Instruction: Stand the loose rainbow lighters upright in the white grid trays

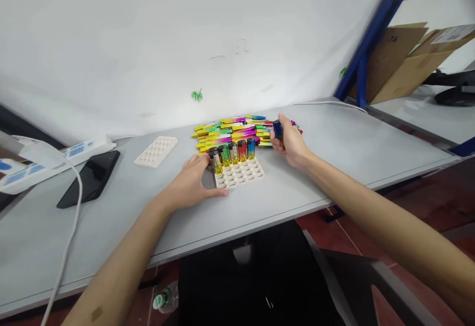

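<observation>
My left hand [191, 182] braces the left end of a white holed tray [241, 173], thumb along its front edge and fingers by its back left corner. Several lighters stand upright in the tray's back part, among them a red lighter [242, 150], a green lighter [224, 155] and a blue one at the right end. Fingers and thumb of my right hand [291, 143] are closed around a dark blue lighter [277, 129], held just right of the tray. Behind the tray lies a loose pile of shiny multicoloured lighters [226, 133], partly hidden by the standing ones and my right hand.
A second white holed tray [156, 151] lies to the left. Farther left are a black phone [89, 178], a white power strip [79, 154] and a white cable [76, 217]. A white wall [166, 44] backs the table; cardboard boxes [408, 64] stand beyond a blue frame [365, 54].
</observation>
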### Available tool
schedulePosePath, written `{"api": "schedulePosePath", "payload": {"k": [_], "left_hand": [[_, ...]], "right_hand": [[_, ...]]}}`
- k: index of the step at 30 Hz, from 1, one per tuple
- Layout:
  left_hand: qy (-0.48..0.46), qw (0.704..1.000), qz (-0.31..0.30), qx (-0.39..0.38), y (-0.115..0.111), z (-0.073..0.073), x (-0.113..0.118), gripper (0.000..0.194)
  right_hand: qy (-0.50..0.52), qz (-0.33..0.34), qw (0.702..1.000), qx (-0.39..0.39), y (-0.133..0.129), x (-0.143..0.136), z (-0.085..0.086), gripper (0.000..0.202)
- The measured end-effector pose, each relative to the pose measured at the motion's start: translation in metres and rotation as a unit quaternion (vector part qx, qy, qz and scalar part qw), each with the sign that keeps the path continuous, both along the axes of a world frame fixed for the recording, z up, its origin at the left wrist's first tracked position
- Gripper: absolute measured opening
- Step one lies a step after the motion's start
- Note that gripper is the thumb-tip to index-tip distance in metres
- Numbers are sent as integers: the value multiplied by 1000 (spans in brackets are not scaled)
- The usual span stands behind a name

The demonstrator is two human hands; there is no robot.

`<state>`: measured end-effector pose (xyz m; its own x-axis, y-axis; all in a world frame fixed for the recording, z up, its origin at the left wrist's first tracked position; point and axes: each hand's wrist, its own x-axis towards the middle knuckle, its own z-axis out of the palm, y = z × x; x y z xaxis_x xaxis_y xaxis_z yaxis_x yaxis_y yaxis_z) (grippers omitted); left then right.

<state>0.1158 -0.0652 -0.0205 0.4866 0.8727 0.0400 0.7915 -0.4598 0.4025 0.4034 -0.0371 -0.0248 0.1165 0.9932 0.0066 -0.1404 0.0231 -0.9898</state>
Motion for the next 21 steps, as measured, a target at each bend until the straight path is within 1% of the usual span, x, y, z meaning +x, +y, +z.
{"api": "schedulePosePath", "payload": {"k": [3,8,12,16,21], "left_hand": [[0,1000,1,3,1,-1,0,70],[6,1000,2,6,1,-2,0,69],[12,1000,0,1,1,-2,-1,69],[12,1000,-2,-2,1,-1,0,67],[8,1000,-3,-2,1,-1,0,65]], "right_hand": [[33,1,999,-19,0,2,2,51],[52,24,998,-5,-2,4,5,48],[62,2,998,-5,-2,4,6,48],[53,-1,999,-8,-2,3,6,52],[37,20,999,-11,-2,4,5,48]]}}
